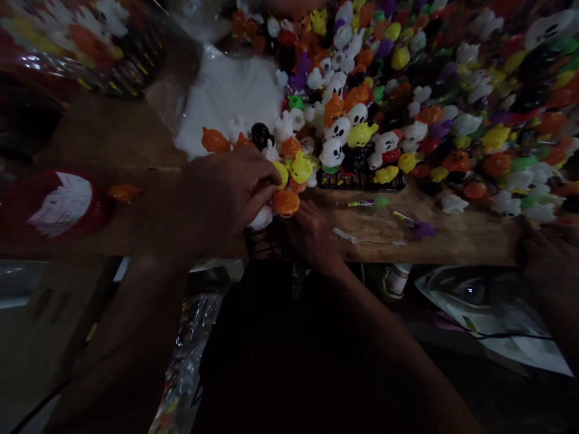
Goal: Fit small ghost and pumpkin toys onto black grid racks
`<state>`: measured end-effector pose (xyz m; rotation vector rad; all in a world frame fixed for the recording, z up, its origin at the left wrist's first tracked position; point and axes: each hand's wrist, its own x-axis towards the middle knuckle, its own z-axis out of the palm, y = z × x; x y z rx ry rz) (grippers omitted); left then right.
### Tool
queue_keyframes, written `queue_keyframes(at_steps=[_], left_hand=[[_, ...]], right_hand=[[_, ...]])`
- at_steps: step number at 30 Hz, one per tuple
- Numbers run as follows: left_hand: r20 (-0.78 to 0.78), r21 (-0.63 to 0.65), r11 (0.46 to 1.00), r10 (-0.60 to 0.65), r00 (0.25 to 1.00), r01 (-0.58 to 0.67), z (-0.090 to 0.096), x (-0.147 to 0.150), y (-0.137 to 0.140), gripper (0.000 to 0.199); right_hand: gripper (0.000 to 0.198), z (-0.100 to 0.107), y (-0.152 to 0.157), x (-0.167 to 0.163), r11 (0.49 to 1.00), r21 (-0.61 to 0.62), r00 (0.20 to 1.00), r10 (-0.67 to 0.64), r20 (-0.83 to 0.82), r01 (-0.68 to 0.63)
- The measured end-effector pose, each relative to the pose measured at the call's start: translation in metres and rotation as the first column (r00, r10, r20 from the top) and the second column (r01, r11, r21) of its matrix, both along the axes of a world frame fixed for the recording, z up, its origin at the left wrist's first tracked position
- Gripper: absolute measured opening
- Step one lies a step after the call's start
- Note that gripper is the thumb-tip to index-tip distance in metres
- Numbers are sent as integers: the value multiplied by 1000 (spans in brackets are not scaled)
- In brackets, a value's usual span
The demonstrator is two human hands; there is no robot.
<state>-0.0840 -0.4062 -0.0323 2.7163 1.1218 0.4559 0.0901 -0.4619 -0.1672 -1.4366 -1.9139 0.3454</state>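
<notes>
At nine o'clock in the view, a red basket (104,222) held white paper slips (61,202), with a filled clear bag (90,45) at ten and a lone orange toy (125,192) just to the basket's right. A white sheet-like bundle (230,90) lay toward eleven. The left hand (221,190), just left of centre, had thumb and fingers drawn narrow against a yellow toy (279,175); whether it gripped it I cannot tell. Close below that, near the clock's centre, was a glossy orange figure (286,204), with the right hand (312,232) against it at four o'clock, its fingers partly hidden, so its grip cannot be told. A black rack (362,181) bearing toys sat at two, a green-topped tube (368,202) near three and a purple-topped tube (423,229) beyond. A heap of coloured toys (452,108) spread from twelve to three, and another person's hand (549,244) rested at three, by the table (474,241) edge.
</notes>
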Motion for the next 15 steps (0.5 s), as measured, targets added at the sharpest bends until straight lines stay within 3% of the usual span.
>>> queue_keyframes(at_steps=[7,11,15], left_hand=[[-100,23,999,28,995,-26,-5,-4,5,26],[-109,28,1000,13,994,-10,-4,-2,5,25],[-73,3,1000,12,997,-12,-4,-3,5,29]], right_hand=[[23,1,-2,-2,997,-12,997,-71,1,71],[17,2,1,-1,1000,-14,1000,-18,-16,18],[23,2,2,1,1000,1,1000,26,-2,-26]])
